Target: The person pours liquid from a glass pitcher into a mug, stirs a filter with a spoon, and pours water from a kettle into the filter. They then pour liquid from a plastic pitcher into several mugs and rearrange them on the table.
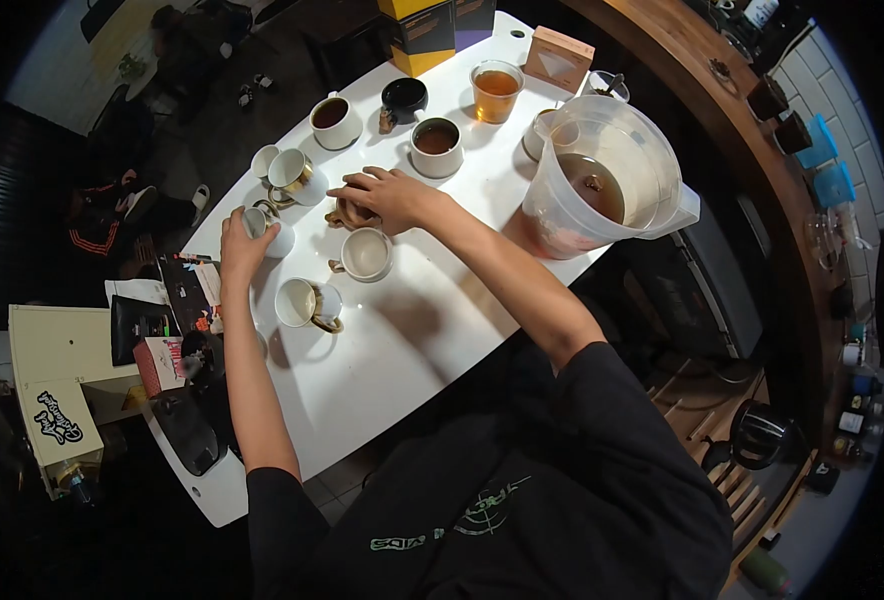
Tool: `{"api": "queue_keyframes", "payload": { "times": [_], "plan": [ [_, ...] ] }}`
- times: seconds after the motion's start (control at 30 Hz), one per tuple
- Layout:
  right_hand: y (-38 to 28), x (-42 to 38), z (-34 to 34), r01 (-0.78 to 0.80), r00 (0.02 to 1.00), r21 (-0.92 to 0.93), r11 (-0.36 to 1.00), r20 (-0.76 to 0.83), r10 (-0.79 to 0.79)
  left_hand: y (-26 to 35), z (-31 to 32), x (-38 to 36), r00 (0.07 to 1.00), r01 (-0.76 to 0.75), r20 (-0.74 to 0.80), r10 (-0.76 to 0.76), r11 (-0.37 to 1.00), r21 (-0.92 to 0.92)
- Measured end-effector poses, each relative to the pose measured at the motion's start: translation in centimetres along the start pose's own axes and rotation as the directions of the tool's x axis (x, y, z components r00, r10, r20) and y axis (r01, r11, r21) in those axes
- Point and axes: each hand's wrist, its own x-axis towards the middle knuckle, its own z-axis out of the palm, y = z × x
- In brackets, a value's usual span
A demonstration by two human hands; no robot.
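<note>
My left hand [245,245] grips a white mug [280,238] at its rim, near the left edge of the table. My right hand [394,197] is over a small brown cup [354,214], with its fingers curled across the top and hiding most of it. Just below that cup stands a cream mug [367,255] with a brown handle. Lower left is a white mug with a gold handle [300,302]. Another white-and-gold mug [297,177] stands beyond my left hand, beside a small white cup [265,161].
Dark drink fills two white cups [336,121] [436,147] farther back, near a black cup [404,98] and a plastic cup of amber liquid [497,92]. A large translucent pitcher [607,185] with brown liquid stands right. Boxes [559,60] line the far end of the white table [402,370].
</note>
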Motion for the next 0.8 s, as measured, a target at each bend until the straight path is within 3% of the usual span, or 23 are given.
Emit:
{"api": "queue_keyframes", "payload": {
  "times": [0.03, 0.17, 0.4, 0.8],
  "plan": [
    [0.0, 0.3, -0.1, -0.006, 0.998, -0.047, 0.999, 0.069, 0.01, -0.4, 0.0, 0.2, 1.0, -0.023, -0.018, 0.023, 1.0, 0.017],
    [1.1, 1.1, 1.4, 0.003, 0.999, -0.08, 0.997, 0.048, 0.001, 0.0, -0.4, -0.4, 0.993, -0.109, -0.046, 0.11, 0.993, 0.036],
    [0.7, -0.1, 1.0, -0.107, 0.994, -0.064, 0.992, 0.02, 0.108, 0.8, -0.7, -1.7, 0.99, -0.133, -0.052, 0.133, 0.991, 0.003],
    [-0.1, -5.1, 1.0, -0.328, 0.944, -0.141, 0.934, -0.09, 0.317, 2.7, -1.1, -3.1, 0.983, -0.167, 0.083, 0.166, 0.986, 0.0]
  ]
}}
